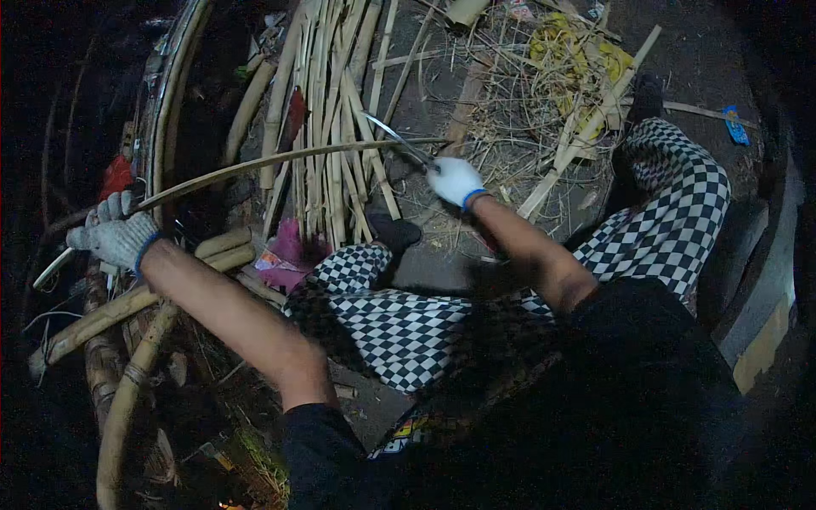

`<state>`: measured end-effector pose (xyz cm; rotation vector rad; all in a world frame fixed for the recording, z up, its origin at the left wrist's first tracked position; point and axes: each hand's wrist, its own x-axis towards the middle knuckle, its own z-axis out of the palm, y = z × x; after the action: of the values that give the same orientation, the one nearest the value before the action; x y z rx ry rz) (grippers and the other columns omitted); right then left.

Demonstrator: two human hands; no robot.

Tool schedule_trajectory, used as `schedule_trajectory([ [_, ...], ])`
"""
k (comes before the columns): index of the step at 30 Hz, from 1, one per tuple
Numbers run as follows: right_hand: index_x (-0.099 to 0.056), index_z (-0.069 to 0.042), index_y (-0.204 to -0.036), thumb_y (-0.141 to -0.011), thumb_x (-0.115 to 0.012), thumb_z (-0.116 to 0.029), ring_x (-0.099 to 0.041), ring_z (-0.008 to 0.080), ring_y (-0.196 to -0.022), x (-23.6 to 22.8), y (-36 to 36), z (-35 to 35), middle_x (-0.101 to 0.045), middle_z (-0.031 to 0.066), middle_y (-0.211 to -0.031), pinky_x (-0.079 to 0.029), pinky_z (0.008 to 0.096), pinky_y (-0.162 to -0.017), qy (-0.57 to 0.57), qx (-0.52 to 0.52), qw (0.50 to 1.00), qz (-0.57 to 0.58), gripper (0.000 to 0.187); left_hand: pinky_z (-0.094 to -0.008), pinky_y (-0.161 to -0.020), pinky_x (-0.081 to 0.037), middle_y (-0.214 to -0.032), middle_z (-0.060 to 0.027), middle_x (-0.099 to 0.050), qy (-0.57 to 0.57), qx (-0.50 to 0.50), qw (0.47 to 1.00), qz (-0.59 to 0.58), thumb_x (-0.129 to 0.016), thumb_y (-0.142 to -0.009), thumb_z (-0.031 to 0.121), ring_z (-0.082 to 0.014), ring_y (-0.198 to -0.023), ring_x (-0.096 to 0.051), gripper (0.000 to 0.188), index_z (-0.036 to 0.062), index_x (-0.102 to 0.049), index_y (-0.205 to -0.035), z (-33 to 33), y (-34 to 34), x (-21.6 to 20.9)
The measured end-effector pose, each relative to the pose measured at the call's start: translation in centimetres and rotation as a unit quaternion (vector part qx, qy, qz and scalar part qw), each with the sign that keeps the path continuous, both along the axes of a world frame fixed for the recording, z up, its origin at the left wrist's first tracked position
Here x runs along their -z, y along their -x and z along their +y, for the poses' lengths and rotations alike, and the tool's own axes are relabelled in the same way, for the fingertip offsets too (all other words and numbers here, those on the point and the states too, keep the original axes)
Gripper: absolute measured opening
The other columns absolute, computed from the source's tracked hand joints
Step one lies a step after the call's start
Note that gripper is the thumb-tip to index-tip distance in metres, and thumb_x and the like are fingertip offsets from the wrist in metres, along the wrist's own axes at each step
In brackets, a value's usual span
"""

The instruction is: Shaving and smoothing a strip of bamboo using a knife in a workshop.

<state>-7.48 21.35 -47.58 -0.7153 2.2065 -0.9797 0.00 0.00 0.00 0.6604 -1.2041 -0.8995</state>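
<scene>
**Bamboo strip [280, 159] and curved blade [383, 127] in gloved hands**

The left hand [115, 235] is closed around the strip toward its left end; the right hand [456, 181] is wrapped about the blade's base. In view, blade and strip cross; contact cannot be told. The strip is held above the floor [438, 263]. It should prove light, springy and splintery, best gripped near an end. Pink plastic [293, 252] and yellow plastic [557, 42] lie beyond; any contents are indiscernible.

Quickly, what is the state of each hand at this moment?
Left hand: closed, holding a long bamboo strip.
Right hand: closed, holding a knife with a metal blade.
</scene>
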Motion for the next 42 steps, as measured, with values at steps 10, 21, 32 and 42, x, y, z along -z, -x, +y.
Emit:
schedule_trajectory([
  [10,-0.068,0.003,-0.087,-0.081,-0.051,-0.041,-0.061,0.0441,-0.093,0.6,-0.4,-1.3,-0.064,0.0278,-0.092,-0.049,0.0476,-0.085,0.019,0.03,0.999,-0.029,0.047,-0.0349,-0.05,-0.046,-0.055,-0.0007,-0.04,0.021,0.033,0.999,-0.019,-0.051,-0.091,0.041,-0.0179,-0.048,-0.044,0.036,0.0129,-0.044,-0.07,-1.1,-2.0,-0.1],
  [21,-0.069,0.0,-0.091,-0.08,-0.052,-0.037,-0.065,0.04,-0.084,-6.2,-0.2,-1.9,-0.065,0.0265,-0.084,-0.052,0.0474,-0.08,0.024,-0.037,0.997,-0.065,0.042,-0.0292,-0.041,-0.019,-0.048,0.0027,-0.03,-0.04,0.48,0.876,-0.002,-0.049,-0.089,0.046,-0.0124,-0.042,-0.023,0.041,0.0166,-0.047,-0.06,-5.7,-6.8,0.0],
  [32,-0.066,-0.003,-0.089,-0.079,-0.052,-0.033,-0.064,0.0418,-0.082,-7.8,-2.5,-2.8,-0.065,0.0241,-0.085,-0.052,0.0493,-0.076,0.131,-0.026,0.99,0.041,0.035,-0.0274,-0.038,-0.017,-0.046,0.0034,-0.031,-0.012,0.304,0.953,0.007,-0.051,-0.089,0.04,-0.0106,-0.04,-0.023,0.038,0.0176,-0.043,-0.058,-3.6,-7.8,0.2],
  [42,-0.068,-0.001,-0.089,-0.079,-0.053,-0.035,-0.063,0.0416,-0.091,-7.2,-2.0,-3.3,-0.065,0.0246,-0.096,-0.05,0.0482,-0.084,0.061,-0.02,0.997,-0.031,0.038,-0.0288,-0.041,-0.019,-0.049,0.0024,-0.031,-0.01,0.192,0.981,-0.014,-0.052,-0.088,0.04,-0.0131,-0.043,-0.024,0.039,0.0156,-0.041,-0.061,-2.7,-6.0,0.1],
])
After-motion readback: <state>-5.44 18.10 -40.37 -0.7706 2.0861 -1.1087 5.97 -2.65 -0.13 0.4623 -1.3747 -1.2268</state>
